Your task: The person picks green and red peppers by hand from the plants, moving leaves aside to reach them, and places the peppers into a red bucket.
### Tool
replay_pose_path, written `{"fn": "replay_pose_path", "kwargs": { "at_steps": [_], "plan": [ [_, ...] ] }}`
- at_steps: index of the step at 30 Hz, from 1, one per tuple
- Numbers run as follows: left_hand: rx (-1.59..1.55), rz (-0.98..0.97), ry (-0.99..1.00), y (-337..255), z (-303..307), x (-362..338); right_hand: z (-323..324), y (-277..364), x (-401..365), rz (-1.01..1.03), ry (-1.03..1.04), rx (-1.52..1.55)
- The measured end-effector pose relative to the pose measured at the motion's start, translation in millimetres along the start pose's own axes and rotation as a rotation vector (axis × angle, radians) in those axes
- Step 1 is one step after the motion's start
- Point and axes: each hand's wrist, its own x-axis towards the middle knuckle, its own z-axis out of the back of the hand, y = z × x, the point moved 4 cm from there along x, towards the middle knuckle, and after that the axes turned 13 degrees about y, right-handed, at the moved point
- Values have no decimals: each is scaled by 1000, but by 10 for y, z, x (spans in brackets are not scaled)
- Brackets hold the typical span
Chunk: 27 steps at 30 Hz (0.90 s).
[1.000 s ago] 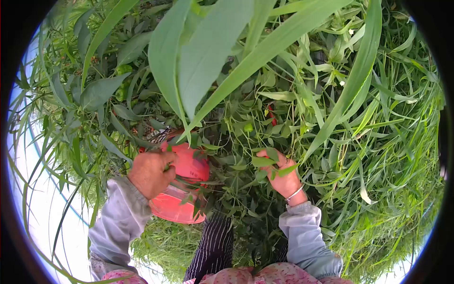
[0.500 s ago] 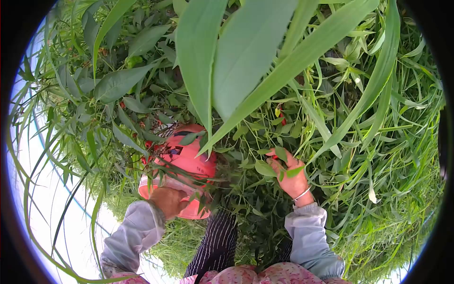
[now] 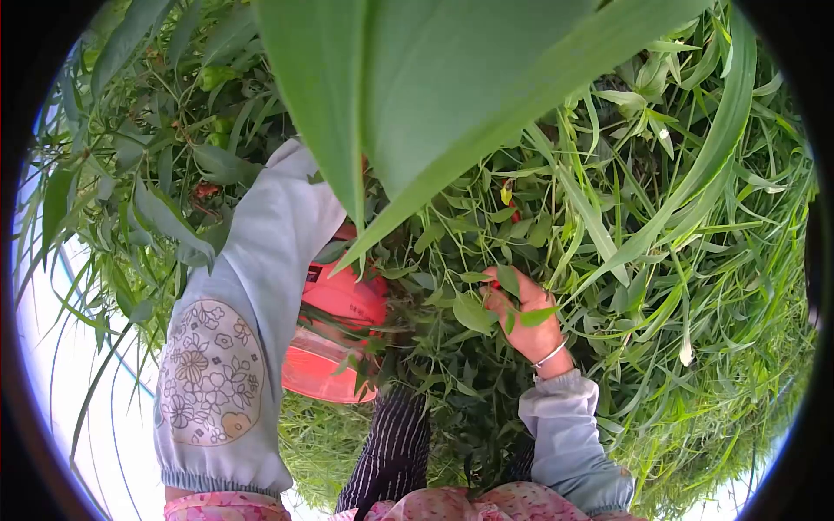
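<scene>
My right hand [image 3: 526, 321] is among the pepper plants, fingers curled together around a small red pepper [image 3: 494, 284], partly covered by leaves. My left arm, in a pale sleeve [image 3: 252, 278] with a floral patch, stretches up and forward over the foliage. The large leaf hides my left hand, so its fingers do not show. A red-pink bucket [image 3: 347, 300] sits low between the plants beside the left sleeve, partly covered by stems and grass. Above my right hand hangs another red pepper [image 3: 515, 212].
A big green leaf [image 3: 434, 95] close to the camera blocks the upper middle. Green peppers [image 3: 215, 78] hang at upper left. Tall grass [image 3: 730, 286] crowds the right side. White sheeting [image 3: 95, 391] lies at left. My striped trouser leg [image 3: 391, 451] is below.
My left hand has left the bucket and gone up and forward behind the big leaf, its sleeve now crossing the left side. My right hand has stayed nearly in place around the red pepper.
</scene>
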Motion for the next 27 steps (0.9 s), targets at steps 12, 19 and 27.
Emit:
{"fn": "replay_pose_path", "kwargs": {
  "at_steps": [12, 19, 27],
  "plan": [
    [-455, 33, -150, -793, -792, -1592, -3, 66, 10, -38, 32, -34],
    [-893, 56, -555, -818, -696, -2277, -1, 72, 0, -39, 17, 10],
    [-868, 58, -208, -581, -593, -1956, 6, -88, 27, -52, -5, -179]
  ]
}}
